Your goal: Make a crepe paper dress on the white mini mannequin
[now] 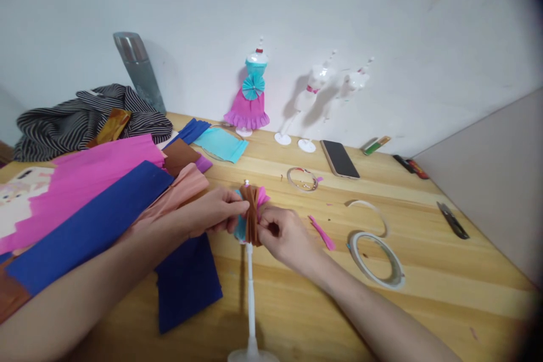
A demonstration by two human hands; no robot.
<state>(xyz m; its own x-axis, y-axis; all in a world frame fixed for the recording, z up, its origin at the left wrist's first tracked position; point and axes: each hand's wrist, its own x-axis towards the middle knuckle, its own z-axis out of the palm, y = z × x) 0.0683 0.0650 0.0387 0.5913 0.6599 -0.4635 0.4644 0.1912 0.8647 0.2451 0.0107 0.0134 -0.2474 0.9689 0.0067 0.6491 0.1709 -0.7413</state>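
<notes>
A small dress form on a white stand (250,300) stands upright in front of me. Brown crepe paper (251,209) wraps its torso, with turquoise paper showing at the left and pink paper (263,196) at the upper right. My left hand (223,209) pinches the brown paper from the left side. On the right side, my right hand (282,232) has its fingers curled and pinched at the paper's lower edge. Most of the torso is hidden by paper and fingers.
Crepe paper sheets, among them a blue strip (93,226), cover the left. A dressed mannequin (250,90) and two bare ones stand by the wall. A phone (340,159), a tape roll (376,260) and a cutter (453,220) lie at right.
</notes>
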